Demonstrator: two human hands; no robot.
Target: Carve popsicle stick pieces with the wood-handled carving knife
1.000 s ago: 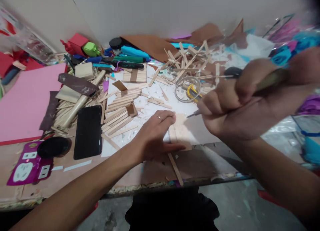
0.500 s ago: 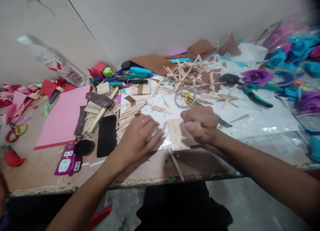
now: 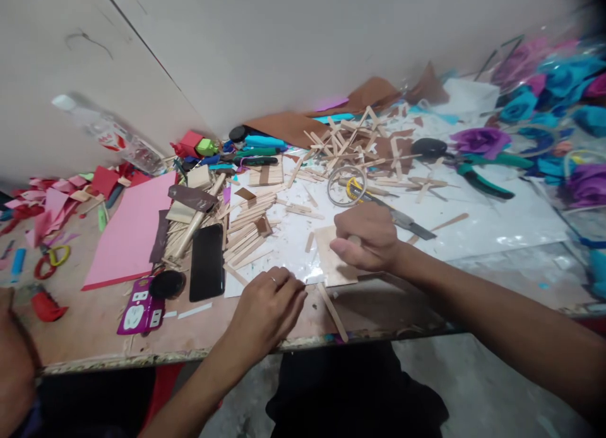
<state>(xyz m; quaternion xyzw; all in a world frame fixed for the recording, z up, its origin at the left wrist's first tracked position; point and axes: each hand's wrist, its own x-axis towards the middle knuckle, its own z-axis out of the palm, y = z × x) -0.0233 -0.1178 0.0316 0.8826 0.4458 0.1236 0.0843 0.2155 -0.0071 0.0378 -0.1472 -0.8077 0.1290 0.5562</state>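
Observation:
My right hand (image 3: 364, 237) is a fist above a pale thin wooden board (image 3: 326, 252). A round pale end of something shows between its thumb and fingers; the rest is hidden in the palm. My left hand (image 3: 271, 305) hangs near the table's front edge, fingers curled together; anything in them is hidden. Between the hands a short wooden stick piece (image 3: 310, 242) lies beside the board, and a longer craft stick (image 3: 334, 315) reaches toward the edge. Behind my right hand lie a yellow-black utility knife (image 3: 402, 218) with its blade out and a ring-shaped tape roll (image 3: 347, 185).
A heap of craft sticks (image 3: 350, 141) lies at the back, with more sticks (image 3: 249, 226) left of centre. A black phone (image 3: 207, 262), pink paper (image 3: 135, 230) and scissors (image 3: 50, 261) are leftward. Green-handled pliers (image 3: 487, 182) and paper flowers stand right. Another person's arm (image 3: 16, 356) shows lower left.
My left hand has drawn back from beside the board toward the table edge, its fingers curling in. My right hand stays closed over the board, shifted slightly. The view has turned a little left.

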